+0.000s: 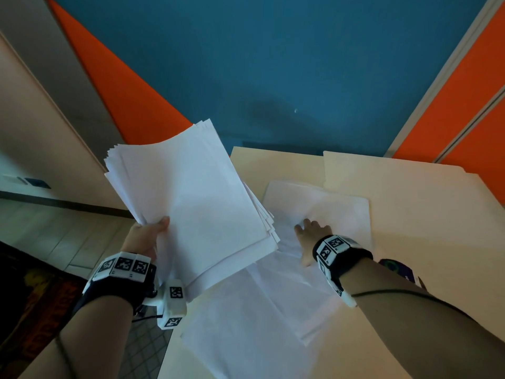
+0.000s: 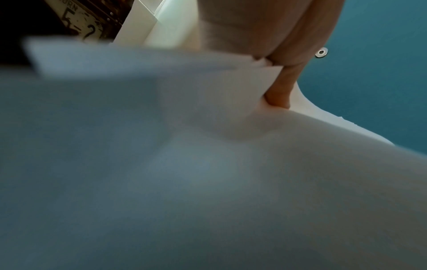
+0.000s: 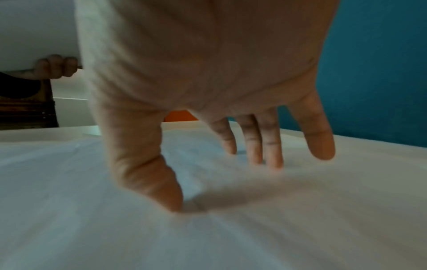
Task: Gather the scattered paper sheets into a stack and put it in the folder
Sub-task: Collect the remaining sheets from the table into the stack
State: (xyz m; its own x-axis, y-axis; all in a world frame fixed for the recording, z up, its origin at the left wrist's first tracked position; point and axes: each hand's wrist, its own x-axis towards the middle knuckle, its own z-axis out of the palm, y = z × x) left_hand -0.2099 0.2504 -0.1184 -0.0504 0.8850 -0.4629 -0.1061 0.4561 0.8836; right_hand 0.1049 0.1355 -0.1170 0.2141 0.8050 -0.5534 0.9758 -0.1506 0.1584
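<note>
Left hand (image 1: 146,236) grips stack (image 1: 188,198); right hand (image 1: 311,236) flat on loose sheets (image 1: 273,310).

White stack (image 1: 191,198) aloft; loose sheets (image 1: 273,296) beside folder (image 1: 382,176)

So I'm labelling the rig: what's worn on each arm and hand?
Both forearms are bare, no sleeves or gloves. The left hand and right hand each have a black wrist strap ringed with white blocks bearing black square markers. A thin black cable runs along the right forearm.
</note>
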